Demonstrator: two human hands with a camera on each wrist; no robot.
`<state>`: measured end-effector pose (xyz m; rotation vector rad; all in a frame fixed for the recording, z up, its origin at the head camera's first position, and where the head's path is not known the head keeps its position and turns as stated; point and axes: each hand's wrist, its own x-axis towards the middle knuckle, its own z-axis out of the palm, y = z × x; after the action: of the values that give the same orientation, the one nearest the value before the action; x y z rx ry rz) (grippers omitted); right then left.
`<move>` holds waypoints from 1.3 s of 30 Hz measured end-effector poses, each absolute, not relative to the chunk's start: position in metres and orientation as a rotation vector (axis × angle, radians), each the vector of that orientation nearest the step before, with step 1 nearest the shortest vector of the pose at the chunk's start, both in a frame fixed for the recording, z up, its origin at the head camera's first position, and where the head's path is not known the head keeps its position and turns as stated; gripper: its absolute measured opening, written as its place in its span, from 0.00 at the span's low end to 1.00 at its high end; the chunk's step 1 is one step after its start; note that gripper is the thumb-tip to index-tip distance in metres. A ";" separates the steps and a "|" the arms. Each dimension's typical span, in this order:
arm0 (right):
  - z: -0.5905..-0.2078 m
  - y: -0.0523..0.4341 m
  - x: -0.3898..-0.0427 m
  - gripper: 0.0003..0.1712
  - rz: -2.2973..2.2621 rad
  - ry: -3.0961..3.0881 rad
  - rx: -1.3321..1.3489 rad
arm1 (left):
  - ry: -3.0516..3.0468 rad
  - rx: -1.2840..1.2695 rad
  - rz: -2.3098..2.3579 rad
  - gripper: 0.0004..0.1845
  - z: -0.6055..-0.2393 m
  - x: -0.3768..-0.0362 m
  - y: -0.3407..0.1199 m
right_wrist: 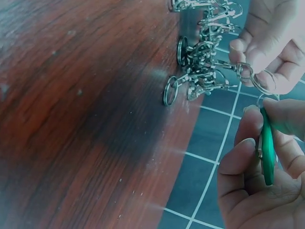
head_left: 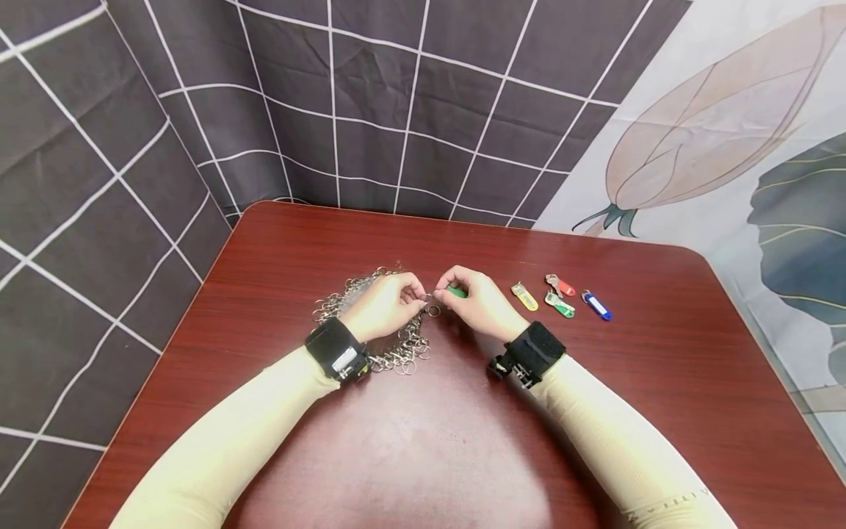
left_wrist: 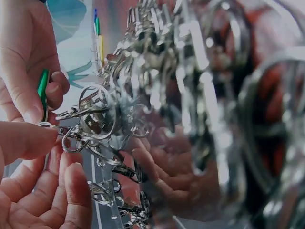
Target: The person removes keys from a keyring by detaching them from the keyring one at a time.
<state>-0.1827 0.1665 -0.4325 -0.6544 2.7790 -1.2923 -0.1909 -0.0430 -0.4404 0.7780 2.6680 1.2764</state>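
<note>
Over the middle of the red-brown table (head_left: 595, 411) my two hands meet. My left hand (head_left: 419, 295) pinches a metal key ring (right_wrist: 257, 78) with a clasp, just above a heap of key rings (head_left: 370, 327). My right hand (head_left: 441, 290) pinches a green key tag (head_left: 456, 292) with its small ring close to the left hand's ring. In the right wrist view the green key tag (right_wrist: 267, 152) stands between thumb and fingers. The left wrist view shows the green key tag (left_wrist: 43, 90) edge-on above the pinched ring (left_wrist: 45, 125), with the heap of key rings (left_wrist: 143, 71) close behind.
To the right of my hands lie a yellow tag (head_left: 524, 296), a red tag (head_left: 560, 284), another green tag (head_left: 559, 304) and a blue tag (head_left: 597, 306). A dark checked cloth (head_left: 370, 117) hangs behind the table and a flower-print cloth (head_left: 727, 132) at the right.
</note>
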 end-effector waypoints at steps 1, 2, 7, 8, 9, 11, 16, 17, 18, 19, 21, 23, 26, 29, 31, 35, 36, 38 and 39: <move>-0.432 0.166 -0.183 0.03 -1.281 2.775 -0.652 | 2.663 0.771 1.302 0.03 -0.441 -0.191 -0.044; -0.432 0.166 -0.182 0.03 -1.271 2.770 -0.649 | 2.658 0.764 1.329 0.03 -0.441 -0.191 -0.044; -0.434 0.165 -0.181 0.03 -1.221 2.743 -0.643 | 2.643 0.731 1.443 0.04 -0.442 -0.190 -0.046; -0.435 0.164 -0.181 0.03 -1.215 2.738 -0.647 | 2.648 0.725 1.445 0.04 -0.443 -0.190 -0.046; -0.435 0.164 -0.181 0.02 -1.212 2.737 -0.653 | 2.653 0.719 1.443 0.03 -0.443 -0.190 -0.046; -0.436 0.163 -0.181 0.02 -1.211 2.741 -0.663 | 2.666 0.722 1.429 0.03 -0.443 -0.190 -0.047; -0.436 0.163 -0.182 0.03 -1.202 2.778 -0.670 | 2.672 0.747 1.401 0.03 -0.440 -0.189 -0.047; -0.435 0.163 -0.182 0.04 -1.201 2.779 -0.668 | 2.668 0.752 1.395 0.03 -0.439 -0.188 -0.047; -0.435 0.163 -0.182 0.04 -1.198 2.780 -0.670 | 2.666 0.753 1.387 0.03 -0.439 -0.187 -0.047; -0.435 0.163 -0.183 0.03 -1.201 2.775 -0.671 | 2.667 0.757 1.377 0.03 -0.439 -0.187 -0.047; -0.433 0.163 -0.183 0.03 -1.208 2.763 -0.668 | 2.670 0.768 1.355 0.03 -0.439 -0.186 -0.047; -0.432 0.162 -0.183 0.02 -1.217 2.750 -0.668 | 2.671 0.786 1.343 0.03 -0.439 -0.186 -0.047; -0.430 0.162 -0.182 0.02 -1.229 2.735 -0.668 | 2.672 0.828 1.324 0.03 -0.439 -0.185 -0.047; -0.430 0.163 -0.182 0.02 -1.233 2.726 -0.667 | 2.667 0.868 1.301 0.02 -0.438 -0.185 -0.046; -0.431 0.164 -0.181 0.03 -1.235 2.717 -0.664 | 2.670 0.886 1.282 0.02 -0.438 -0.184 -0.045; -0.431 0.165 -0.180 0.03 -1.224 2.707 -0.652 | 2.694 0.916 1.229 0.03 -0.436 -0.183 -0.044; -0.431 0.166 -0.180 0.03 -1.225 2.701 -0.650 | 2.697 0.926 1.214 0.03 -0.436 -0.182 -0.043; -0.431 0.167 -0.180 0.02 -1.227 2.693 -0.641 | 2.700 0.945 1.188 0.03 -0.435 -0.181 -0.042; -0.431 0.168 -0.180 0.02 -1.230 2.689 -0.637 | 2.698 0.954 1.177 0.03 -0.435 -0.181 -0.042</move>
<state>-0.1797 0.1678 -0.4309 -0.6370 2.6893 -1.2301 -0.1807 -0.0421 -0.4352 0.9545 2.6984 1.1771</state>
